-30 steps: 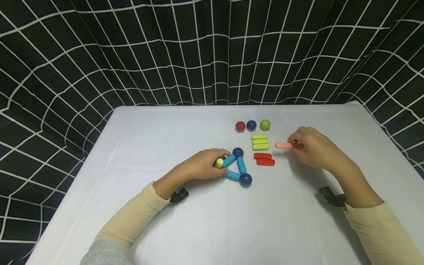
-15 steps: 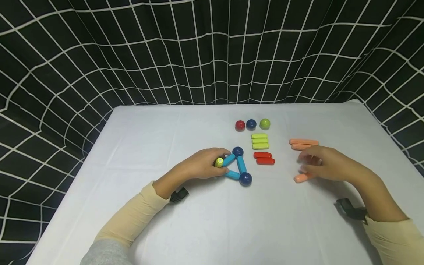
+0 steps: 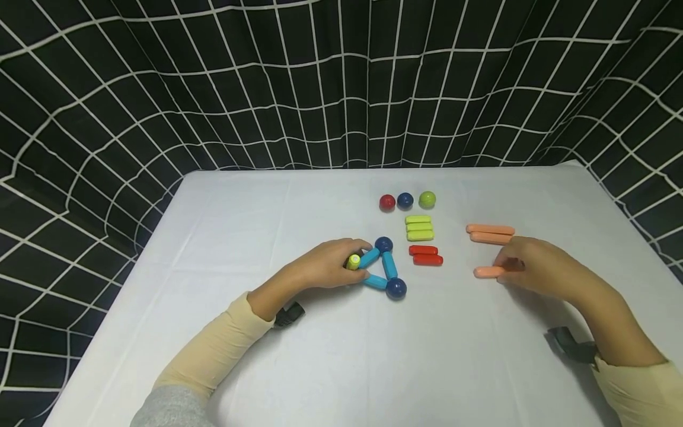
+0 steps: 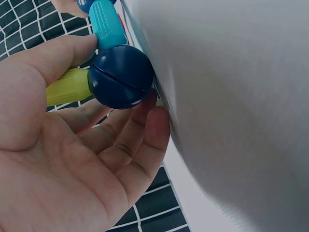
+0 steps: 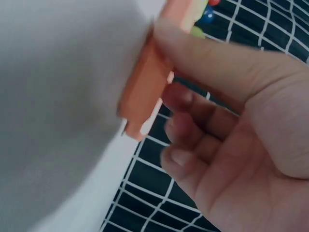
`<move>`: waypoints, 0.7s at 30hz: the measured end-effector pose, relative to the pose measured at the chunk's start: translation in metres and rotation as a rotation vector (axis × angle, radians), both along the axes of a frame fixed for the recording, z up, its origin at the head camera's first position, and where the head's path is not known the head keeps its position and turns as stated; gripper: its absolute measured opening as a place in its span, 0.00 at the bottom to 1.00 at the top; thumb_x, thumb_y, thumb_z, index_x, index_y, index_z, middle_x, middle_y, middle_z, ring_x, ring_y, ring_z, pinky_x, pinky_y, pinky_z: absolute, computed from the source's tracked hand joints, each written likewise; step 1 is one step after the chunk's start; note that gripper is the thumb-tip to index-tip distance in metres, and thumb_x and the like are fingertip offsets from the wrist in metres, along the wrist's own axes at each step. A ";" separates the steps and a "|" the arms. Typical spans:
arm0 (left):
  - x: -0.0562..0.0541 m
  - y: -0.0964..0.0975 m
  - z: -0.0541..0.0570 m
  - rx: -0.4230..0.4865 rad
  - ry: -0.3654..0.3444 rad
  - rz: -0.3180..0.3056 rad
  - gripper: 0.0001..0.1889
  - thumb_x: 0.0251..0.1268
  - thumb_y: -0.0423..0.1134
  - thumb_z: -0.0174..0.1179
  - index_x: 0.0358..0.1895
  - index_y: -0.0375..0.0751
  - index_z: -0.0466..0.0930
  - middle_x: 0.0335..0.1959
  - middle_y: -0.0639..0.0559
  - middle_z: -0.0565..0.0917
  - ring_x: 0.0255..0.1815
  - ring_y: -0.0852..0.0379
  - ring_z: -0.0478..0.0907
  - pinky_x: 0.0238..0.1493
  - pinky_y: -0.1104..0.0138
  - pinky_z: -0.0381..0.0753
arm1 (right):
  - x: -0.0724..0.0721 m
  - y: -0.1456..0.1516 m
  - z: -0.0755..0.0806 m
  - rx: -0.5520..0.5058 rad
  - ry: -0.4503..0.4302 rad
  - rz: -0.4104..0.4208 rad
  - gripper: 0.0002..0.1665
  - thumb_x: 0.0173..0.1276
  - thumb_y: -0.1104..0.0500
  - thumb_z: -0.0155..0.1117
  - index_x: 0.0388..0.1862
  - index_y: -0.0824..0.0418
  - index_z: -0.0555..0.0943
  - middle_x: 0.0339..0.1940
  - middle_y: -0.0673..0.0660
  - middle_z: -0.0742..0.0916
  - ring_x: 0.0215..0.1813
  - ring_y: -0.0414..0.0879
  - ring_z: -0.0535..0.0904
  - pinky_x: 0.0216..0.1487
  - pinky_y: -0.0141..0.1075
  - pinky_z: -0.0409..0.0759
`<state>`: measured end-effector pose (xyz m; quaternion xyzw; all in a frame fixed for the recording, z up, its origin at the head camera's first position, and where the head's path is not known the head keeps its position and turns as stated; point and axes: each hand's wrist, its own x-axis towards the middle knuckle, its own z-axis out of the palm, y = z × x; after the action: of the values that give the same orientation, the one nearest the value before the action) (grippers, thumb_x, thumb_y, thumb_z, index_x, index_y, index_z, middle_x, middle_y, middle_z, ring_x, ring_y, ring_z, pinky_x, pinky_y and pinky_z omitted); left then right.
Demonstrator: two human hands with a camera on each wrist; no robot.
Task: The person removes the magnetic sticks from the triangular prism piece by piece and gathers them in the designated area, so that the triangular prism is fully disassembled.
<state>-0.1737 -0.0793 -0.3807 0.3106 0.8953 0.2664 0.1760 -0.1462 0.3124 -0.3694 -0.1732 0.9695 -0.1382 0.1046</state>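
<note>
My left hand (image 3: 333, 264) grips the near-left corner of a stick-and-ball building triangle, made of light blue sticks (image 3: 389, 265) and navy balls (image 3: 396, 289). In the left wrist view the ball at that corner (image 4: 121, 77) sits inside the hand, with the thumb by a light blue stick (image 4: 107, 24) and fingers curled behind. A yellow-green stick (image 3: 353, 261) rises from this ball. Over to the right, my right hand (image 3: 544, 268) pinches an orange stick (image 3: 487, 272) low over the table. The thumb lies along the stick (image 5: 145, 82) in the right wrist view.
Two orange sticks (image 3: 491, 233) lie just beyond the right hand. Red sticks (image 3: 427, 260) and yellow-green sticks (image 3: 419, 228) lie near the triangle. Behind them are a red ball (image 3: 387, 203), a navy ball (image 3: 405, 200) and a green ball (image 3: 427, 199). A black gridded curtain (image 3: 341, 89) surrounds the table.
The right hand moved right and towards me, away from the yellow-green sticks. Two orange sticks now lie on the table; a third, slanted earlier, is now straight in its fingers. Left hand unchanged.
</note>
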 end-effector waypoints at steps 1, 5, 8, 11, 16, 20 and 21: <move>0.000 0.000 0.000 0.001 -0.001 -0.001 0.26 0.67 0.44 0.65 0.67 0.44 0.74 0.46 0.55 0.80 0.44 0.57 0.74 0.47 0.64 0.74 | -0.002 0.000 0.000 0.020 0.014 -0.017 0.13 0.51 0.63 0.82 0.36 0.61 0.88 0.31 0.50 0.85 0.35 0.50 0.77 0.39 0.51 0.79; 0.000 0.000 0.000 0.007 0.001 -0.004 0.26 0.67 0.44 0.65 0.67 0.44 0.74 0.46 0.55 0.80 0.44 0.57 0.74 0.47 0.65 0.74 | -0.007 -0.001 -0.001 0.080 0.060 -0.067 0.13 0.52 0.66 0.80 0.38 0.66 0.88 0.32 0.55 0.86 0.36 0.53 0.78 0.40 0.54 0.79; -0.001 -0.001 0.000 0.008 0.002 -0.003 0.26 0.67 0.44 0.65 0.67 0.43 0.74 0.46 0.55 0.80 0.44 0.57 0.74 0.48 0.65 0.74 | -0.010 -0.003 -0.001 0.102 0.088 -0.075 0.13 0.54 0.69 0.78 0.39 0.68 0.87 0.34 0.60 0.86 0.38 0.57 0.79 0.42 0.56 0.78; -0.001 -0.001 0.000 0.009 -0.003 0.002 0.26 0.67 0.44 0.65 0.67 0.44 0.74 0.46 0.54 0.80 0.44 0.57 0.75 0.48 0.65 0.75 | -0.012 -0.005 0.000 0.120 0.104 -0.080 0.12 0.56 0.70 0.76 0.41 0.69 0.87 0.38 0.65 0.87 0.43 0.63 0.81 0.46 0.60 0.77; 0.000 0.000 -0.001 0.008 -0.003 0.003 0.26 0.67 0.44 0.66 0.67 0.44 0.74 0.47 0.55 0.81 0.44 0.57 0.75 0.48 0.65 0.75 | -0.013 -0.007 0.000 0.128 0.141 -0.089 0.13 0.58 0.69 0.74 0.43 0.69 0.87 0.41 0.70 0.86 0.47 0.69 0.80 0.48 0.61 0.76; -0.001 0.000 -0.001 0.014 0.000 0.000 0.26 0.67 0.43 0.66 0.66 0.44 0.75 0.46 0.55 0.81 0.44 0.57 0.74 0.48 0.64 0.74 | -0.015 -0.007 -0.002 0.128 0.174 -0.078 0.14 0.56 0.69 0.76 0.43 0.67 0.87 0.34 0.62 0.86 0.40 0.62 0.81 0.44 0.58 0.78; -0.001 0.000 -0.001 0.014 0.001 -0.001 0.26 0.67 0.44 0.66 0.66 0.44 0.75 0.46 0.55 0.81 0.44 0.58 0.74 0.48 0.64 0.74 | -0.016 -0.007 -0.002 0.129 0.182 -0.074 0.14 0.56 0.69 0.76 0.43 0.67 0.87 0.33 0.60 0.85 0.39 0.61 0.81 0.44 0.57 0.79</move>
<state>-0.1745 -0.0791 -0.3821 0.3127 0.8933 0.2725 0.1734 -0.1622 0.3056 -0.3714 -0.1421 0.9876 -0.0631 0.0220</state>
